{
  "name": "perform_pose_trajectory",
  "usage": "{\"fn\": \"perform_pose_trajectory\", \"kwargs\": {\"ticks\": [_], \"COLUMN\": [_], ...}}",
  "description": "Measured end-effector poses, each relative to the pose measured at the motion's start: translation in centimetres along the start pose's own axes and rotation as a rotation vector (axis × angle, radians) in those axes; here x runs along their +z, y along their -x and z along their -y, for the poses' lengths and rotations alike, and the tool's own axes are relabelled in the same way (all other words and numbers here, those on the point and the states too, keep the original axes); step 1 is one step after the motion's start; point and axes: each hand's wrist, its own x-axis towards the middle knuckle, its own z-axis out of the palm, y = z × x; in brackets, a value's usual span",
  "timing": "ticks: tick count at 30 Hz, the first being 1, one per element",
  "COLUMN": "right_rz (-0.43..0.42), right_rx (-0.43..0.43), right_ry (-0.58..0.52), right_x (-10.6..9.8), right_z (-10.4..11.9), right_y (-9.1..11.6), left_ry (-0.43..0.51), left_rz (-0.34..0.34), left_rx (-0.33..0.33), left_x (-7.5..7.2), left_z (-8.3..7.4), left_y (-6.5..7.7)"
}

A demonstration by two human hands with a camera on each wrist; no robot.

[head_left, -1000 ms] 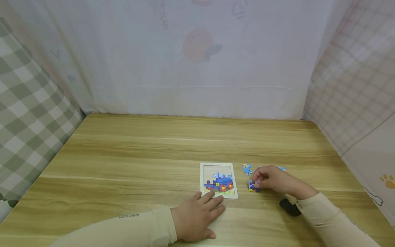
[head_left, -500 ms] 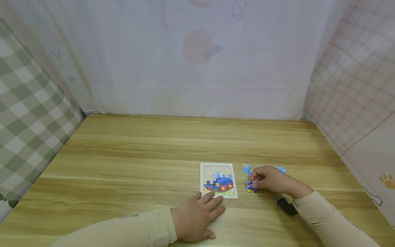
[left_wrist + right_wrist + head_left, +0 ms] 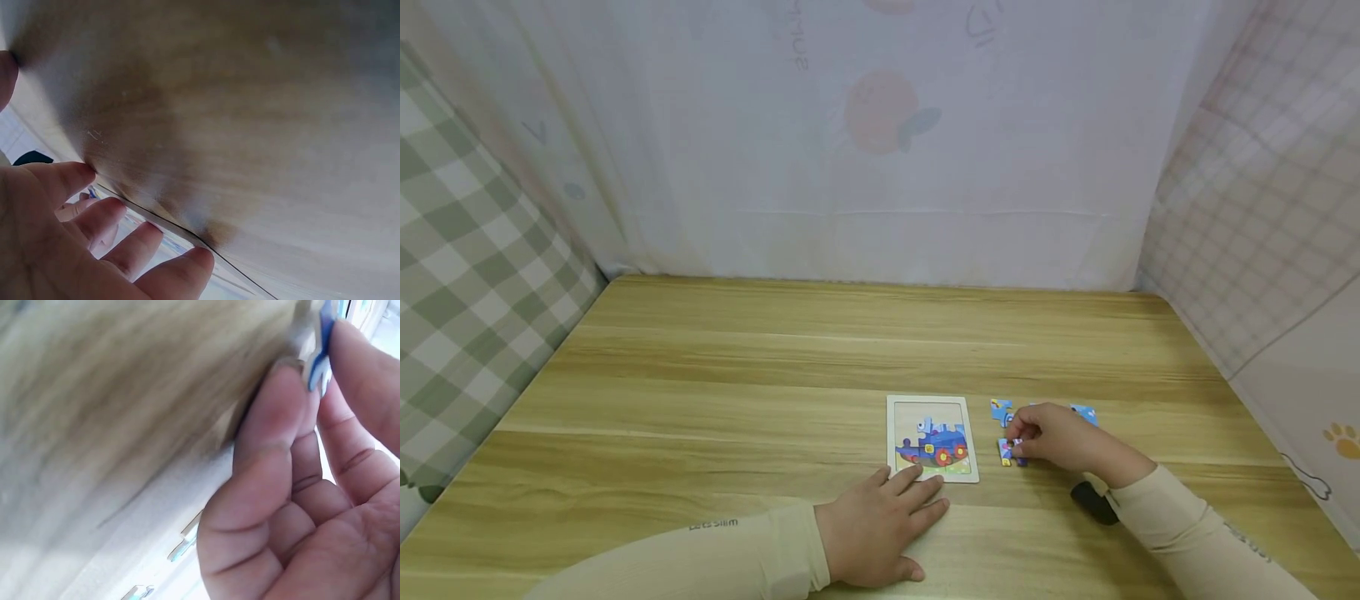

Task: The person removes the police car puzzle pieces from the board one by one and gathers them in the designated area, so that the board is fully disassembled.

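A jigsaw puzzle tray [image 3: 890, 421] with a pale rim lies right of the table's middle. Its lower part holds joined pieces of a blue train [image 3: 942, 442] with red and yellow wheels; bare backing shows above. My left hand [image 3: 880, 527] lies spread on the table, its fingertips at the tray's near rim. To the tray's right, my right hand [image 3: 1066, 440] pinches a blue and purple puzzle piece [image 3: 1004, 454] between thumb and fingers, low over the table. The right wrist view shows this piece [image 3: 319, 355] edge-on beside the thumb; fingers partly hide it.
Behind the right hand lies a light-blue puzzle piece [image 3: 1001, 411] with a yellow mark. Another blue piece [image 3: 1085, 413] lies farther right, and one between them is mostly hidden by the hand. A black device [image 3: 1093, 502] sits under the right wrist. Curtains enclose the table.
My right hand has shifted slightly left with the puzzle piece, then stays nearly still over the last half second. My left hand and the tray have not moved.
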Motion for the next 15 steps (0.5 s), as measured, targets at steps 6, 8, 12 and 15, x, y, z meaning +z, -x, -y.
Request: {"fn": "perform_pose_trajectory", "kwargs": {"ticks": [6, 8, 12, 15], "right_rz": [-0.02, -0.022, -0.02, -0.015], "right_rx": [0.023, 0.022, 0.028, 0.033], "right_ry": [0.057, 0.071, 0.072, 0.064], "right_x": [0.19, 0.24, 0.34, 0.44], "right_z": [0.39, 0.38, 0.36, 0.36], "right_y": [0.05, 0.05, -0.04, -0.1], "left_ry": [0.01, 0.013, 0.017, 0.022], "left_rz": [0.002, -0.001, 0.004, 0.009], "left_rx": [0.002, 0.003, 0.002, 0.0], "left_x": [-0.01, -0.01, -0.02, -0.02], "left_z": [0.07, 0.08, 0.1, 0.1], "left_y": [0.03, 0.04, 0.03, 0.03]}}
